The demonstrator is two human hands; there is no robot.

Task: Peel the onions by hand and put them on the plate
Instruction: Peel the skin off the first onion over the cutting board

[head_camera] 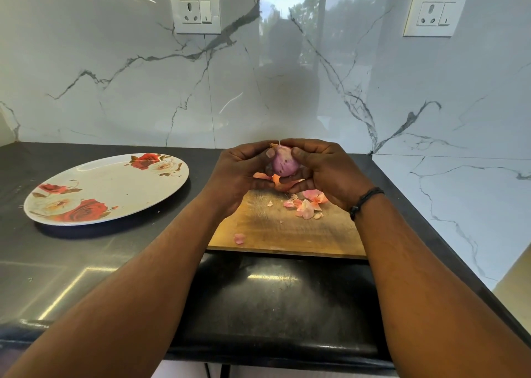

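Lower centre: wooden cutting board [287, 234] on the dark counter [86, 262], loose pink skin scraps [306, 205] piled toward its far right. Just above, mid-frame: onion [283, 160] held off the board, cupped between both hands. Left hand [238, 173] curled round its left side, right hand [324, 170] curled round the right, fingertips meeting at the stem tip. Looks mostly bare, purple. Best to pinch remaining skin at the tip, pull downward, rotate with the left. Left of frame: flowered plate [115, 176] holding no onion yet.
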